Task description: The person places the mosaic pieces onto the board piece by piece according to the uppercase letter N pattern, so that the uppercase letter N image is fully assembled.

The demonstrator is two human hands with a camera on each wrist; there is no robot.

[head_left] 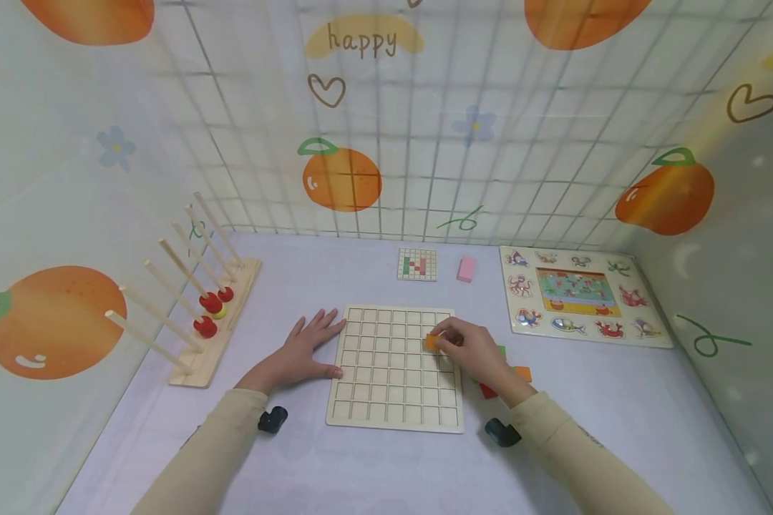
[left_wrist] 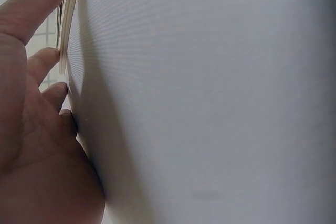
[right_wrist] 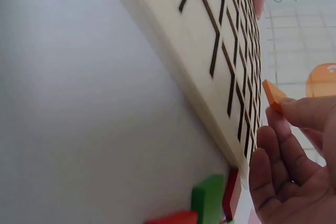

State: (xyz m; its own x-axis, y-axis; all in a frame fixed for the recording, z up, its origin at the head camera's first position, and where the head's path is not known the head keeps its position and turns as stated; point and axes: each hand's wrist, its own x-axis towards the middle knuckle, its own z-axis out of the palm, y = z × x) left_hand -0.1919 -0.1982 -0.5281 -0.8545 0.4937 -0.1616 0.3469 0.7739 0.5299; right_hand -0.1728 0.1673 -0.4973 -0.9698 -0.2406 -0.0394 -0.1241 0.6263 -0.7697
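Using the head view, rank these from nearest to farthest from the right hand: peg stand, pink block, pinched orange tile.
From the right hand:
1. Orange tile: in its grip.
2. Pink block: beyond the hand, toward the back.
3. Peg stand: across on the far left.

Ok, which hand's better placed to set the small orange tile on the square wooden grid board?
Likely the right hand: it pinches the orange tile above the board. The left hand, holding nothing, rests at the board's left edge.
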